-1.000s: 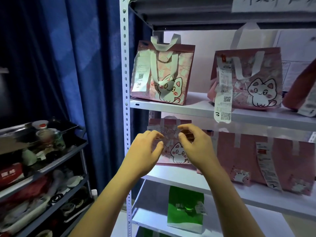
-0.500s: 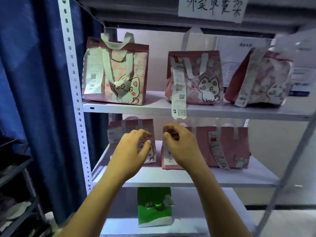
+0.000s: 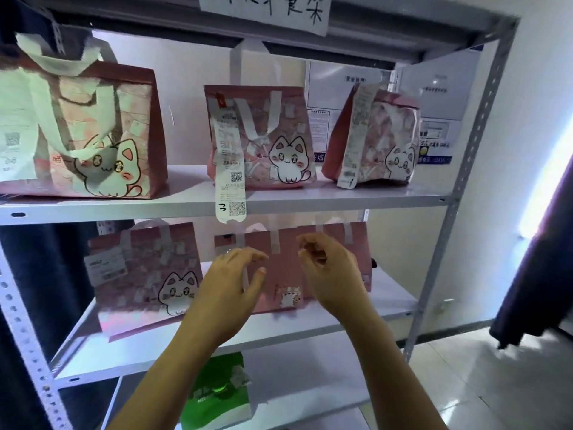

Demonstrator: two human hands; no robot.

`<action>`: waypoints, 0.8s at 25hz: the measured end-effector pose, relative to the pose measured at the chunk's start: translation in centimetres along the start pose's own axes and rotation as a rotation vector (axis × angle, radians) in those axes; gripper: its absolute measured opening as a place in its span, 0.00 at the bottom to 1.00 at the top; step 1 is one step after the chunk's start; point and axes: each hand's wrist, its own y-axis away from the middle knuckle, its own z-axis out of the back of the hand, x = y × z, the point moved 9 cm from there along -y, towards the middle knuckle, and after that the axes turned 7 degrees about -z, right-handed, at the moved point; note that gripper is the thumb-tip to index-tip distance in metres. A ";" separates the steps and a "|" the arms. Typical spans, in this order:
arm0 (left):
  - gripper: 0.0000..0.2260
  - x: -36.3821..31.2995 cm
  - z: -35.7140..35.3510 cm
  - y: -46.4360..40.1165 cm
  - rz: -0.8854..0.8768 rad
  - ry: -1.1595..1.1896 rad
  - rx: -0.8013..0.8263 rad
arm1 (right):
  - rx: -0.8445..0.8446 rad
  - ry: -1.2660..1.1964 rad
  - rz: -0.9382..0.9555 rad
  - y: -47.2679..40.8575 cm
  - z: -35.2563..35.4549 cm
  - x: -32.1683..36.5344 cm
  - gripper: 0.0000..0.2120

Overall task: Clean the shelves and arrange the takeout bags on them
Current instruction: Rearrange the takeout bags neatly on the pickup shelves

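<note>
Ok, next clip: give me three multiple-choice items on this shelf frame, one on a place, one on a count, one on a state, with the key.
1. Where does the green bag stand?
A. top shelf
B. middle shelf, beside the pink bags
C. the shelf below the hands

2. How many pink cat bags are on the upper shelf?
A. two
B. three
C. five

3. What are the left hand and right hand doing?
A. both raised in front of the plain pink bag, fingers curled, gripping nothing
B. both lifting the green bag
C. wiping the shelf with a cloth

Key: 1 C, the green bag shows under the middle shelf board. 2 B, three stand in a row along the upper shelf. 3 A, no handle, cloth or bag is closed in either hand.
</note>
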 end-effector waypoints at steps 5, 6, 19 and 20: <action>0.09 -0.4 0.9 -5.1 0.010 -0.055 -0.142 | -0.033 -0.035 0.019 -4.8 3.5 -2.4 0.08; 0.09 -0.5 1.4 -6.5 0.014 -0.071 -0.199 | -0.040 -0.051 0.027 -6.3 4.5 -2.8 0.09; 0.20 6.7 5.3 -17.4 0.321 -0.246 -0.502 | -0.277 -0.082 0.044 -21.8 17.5 -11.5 0.12; 0.20 7.0 4.9 -17.6 0.330 -0.254 -0.519 | -0.301 -0.077 0.033 -22.5 18.1 -12.2 0.12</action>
